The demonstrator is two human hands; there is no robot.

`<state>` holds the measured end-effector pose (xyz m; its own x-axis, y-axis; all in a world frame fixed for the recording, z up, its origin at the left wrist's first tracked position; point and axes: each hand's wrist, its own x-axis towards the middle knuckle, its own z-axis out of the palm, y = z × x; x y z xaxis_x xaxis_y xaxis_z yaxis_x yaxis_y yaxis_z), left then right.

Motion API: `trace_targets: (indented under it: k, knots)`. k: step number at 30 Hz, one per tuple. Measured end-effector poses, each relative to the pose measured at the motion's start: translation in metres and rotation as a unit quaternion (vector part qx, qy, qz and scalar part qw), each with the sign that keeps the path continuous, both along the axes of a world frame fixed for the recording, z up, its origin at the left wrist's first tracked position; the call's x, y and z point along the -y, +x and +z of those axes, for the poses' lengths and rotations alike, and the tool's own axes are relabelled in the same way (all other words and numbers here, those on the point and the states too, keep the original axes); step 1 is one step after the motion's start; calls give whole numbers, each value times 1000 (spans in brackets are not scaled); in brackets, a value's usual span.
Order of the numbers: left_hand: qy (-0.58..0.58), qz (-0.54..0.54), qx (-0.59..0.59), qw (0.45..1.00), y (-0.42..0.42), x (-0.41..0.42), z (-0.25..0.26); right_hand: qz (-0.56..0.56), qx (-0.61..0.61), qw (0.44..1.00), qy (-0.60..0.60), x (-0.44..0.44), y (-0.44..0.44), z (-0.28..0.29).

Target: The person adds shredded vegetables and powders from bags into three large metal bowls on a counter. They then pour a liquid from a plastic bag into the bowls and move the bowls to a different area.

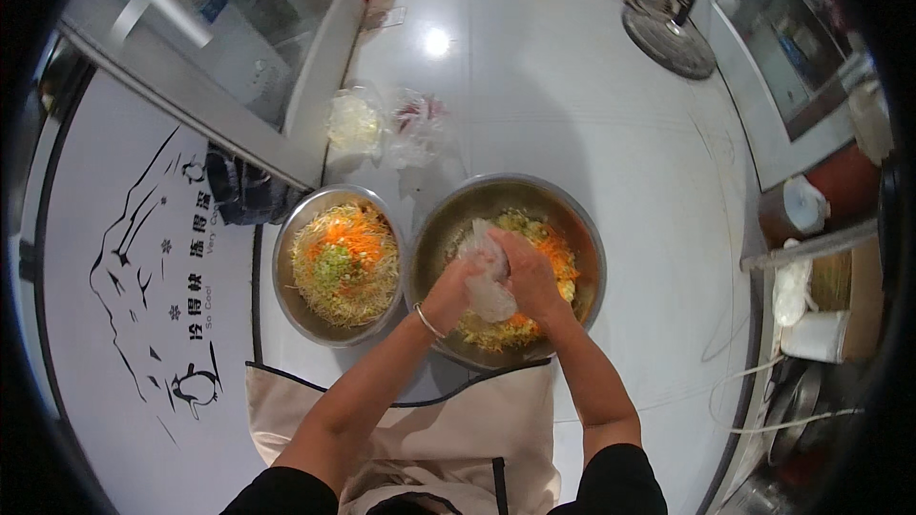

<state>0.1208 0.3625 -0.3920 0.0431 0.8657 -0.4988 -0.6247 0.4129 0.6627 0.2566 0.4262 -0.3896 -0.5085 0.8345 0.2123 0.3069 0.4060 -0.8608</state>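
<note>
Over a large metal bowl [596,257] my left hand [452,293] and my right hand [527,275] meet at a crumpled clear plastic bag [490,286]. Both hands grip the bag; what is inside it cannot be told. Below lies a mix of shredded carrot [554,257] and pale chopped food [501,335] in the bowl. Close by on the left, a smaller metal bowl [280,279] holds pale shreds or sprouts [379,279], orange shredded carrot [351,230] and chopped green pieces [336,266].
Two plastic bags stand beyond the bowls, one with pale contents [354,121], one with reddish contents [418,121]. A dark cloth [247,189] lies at the left edge. Farther off is a round black base [669,43]. White cable [758,429] and containers line the right side.
</note>
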Motion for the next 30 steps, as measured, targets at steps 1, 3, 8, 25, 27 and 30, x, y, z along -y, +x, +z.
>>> trace_targets:
  k: [1, 3, 8, 25, 27, 30]
  knots:
    - [36, -16, -44, 998, -7, 1, 1, -10, 52, 996, 70, -1, -6, -3]
    - [106, -48, -136, 984, -23, 4, -1, -31, 99, 984, 145, -2, -24, -7]
    - [292, 17, -676, 676, -64, 16, -43, -25, 132, 988, 82, -3, -63, -25]
    - [66, 146, 55, 986, -130, 53, -31, 247, 57, 967, 38, -3, -119, -28]
    - [75, 136, -6, 988, -134, 63, -24, 267, 41, 962, -50, -1, -120, -40]
    - [126, 86, -107, 982, -153, 70, -61, 222, -23, 973, -66, 6, -133, -35]
